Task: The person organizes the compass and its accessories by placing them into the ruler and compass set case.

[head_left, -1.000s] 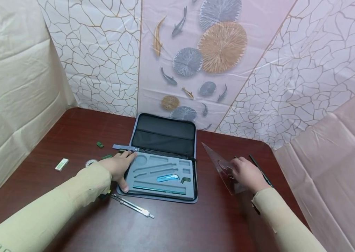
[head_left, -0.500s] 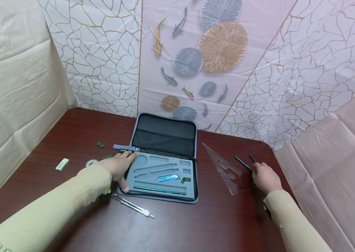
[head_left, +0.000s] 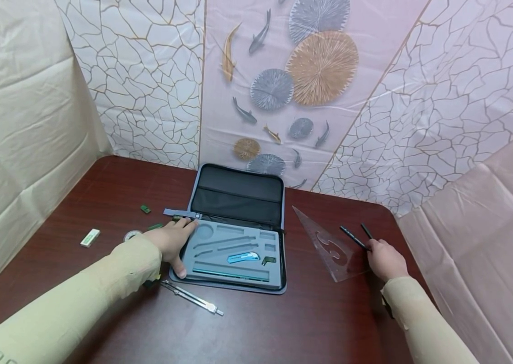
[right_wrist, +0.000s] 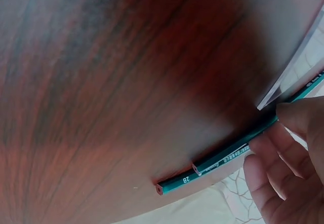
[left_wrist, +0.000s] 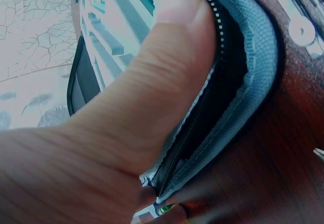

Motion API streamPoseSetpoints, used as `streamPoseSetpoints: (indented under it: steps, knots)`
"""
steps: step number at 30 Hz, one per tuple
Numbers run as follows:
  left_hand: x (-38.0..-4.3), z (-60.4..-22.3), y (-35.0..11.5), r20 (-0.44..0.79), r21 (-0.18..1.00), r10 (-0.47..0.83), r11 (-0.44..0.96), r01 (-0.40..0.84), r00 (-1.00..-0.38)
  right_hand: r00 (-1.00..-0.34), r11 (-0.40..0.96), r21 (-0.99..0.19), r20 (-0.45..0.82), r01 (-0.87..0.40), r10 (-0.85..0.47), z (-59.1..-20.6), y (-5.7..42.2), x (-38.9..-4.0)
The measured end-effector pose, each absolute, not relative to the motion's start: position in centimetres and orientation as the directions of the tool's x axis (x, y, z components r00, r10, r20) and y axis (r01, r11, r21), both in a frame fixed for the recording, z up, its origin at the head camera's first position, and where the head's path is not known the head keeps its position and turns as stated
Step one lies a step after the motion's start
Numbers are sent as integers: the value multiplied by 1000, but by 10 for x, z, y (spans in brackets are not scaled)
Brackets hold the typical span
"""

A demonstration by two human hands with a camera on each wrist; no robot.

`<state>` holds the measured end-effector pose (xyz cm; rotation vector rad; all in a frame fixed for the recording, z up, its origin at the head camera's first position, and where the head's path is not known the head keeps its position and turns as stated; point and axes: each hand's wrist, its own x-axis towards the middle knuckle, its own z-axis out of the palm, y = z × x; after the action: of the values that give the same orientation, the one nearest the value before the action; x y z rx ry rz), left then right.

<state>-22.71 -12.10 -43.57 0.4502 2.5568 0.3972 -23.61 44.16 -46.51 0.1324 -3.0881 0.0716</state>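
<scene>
My left hand (head_left: 172, 242) rests along the left side of an open zip case (head_left: 282, 202), its thumb lying over the zip edge in the left wrist view. The case's grey slotted tray (head_left: 276, 270) holds a green pencil (head_left: 230, 274), a light-blue cutter knife (head_left: 243, 257) and a small dark-green piece (head_left: 268, 260). Off to the right, my right hand (head_left: 388, 260) pinches a dark-green pencil (right_wrist: 235, 145) between thumb and fingers, low over the table. A second green pencil, marked 2B (right_wrist: 177, 182), lies right beside it. A clear set square (head_left: 324, 247) lies left of that hand.
A metal compass (head_left: 192, 299) lies before the case. Left of the case are a white-and-green eraser (head_left: 90, 237), a small green piece (head_left: 145, 209) and a round white item (head_left: 131, 235), partly hidden by my left arm. Cloth walls enclose the table's back and sides.
My right hand has moved right, from over the set square to the pencils, and now pinches one. The set square stays on the table. My left hand has not moved.
</scene>
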Motion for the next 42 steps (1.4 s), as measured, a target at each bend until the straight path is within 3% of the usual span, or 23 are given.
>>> streamPoseSetpoints:
  steps: [29, 42]
  knots:
    - [-227, -436, -121, -433, 355, 382, 905, 235, -817, -991, 991, -60, 67, -120, -116, -460, 441, -238]
    - [-228, -435, -122, -429, 354, 392, 902, 248, -814, -976, 970, -124, 79, -210, -201, -441, 386, -245]
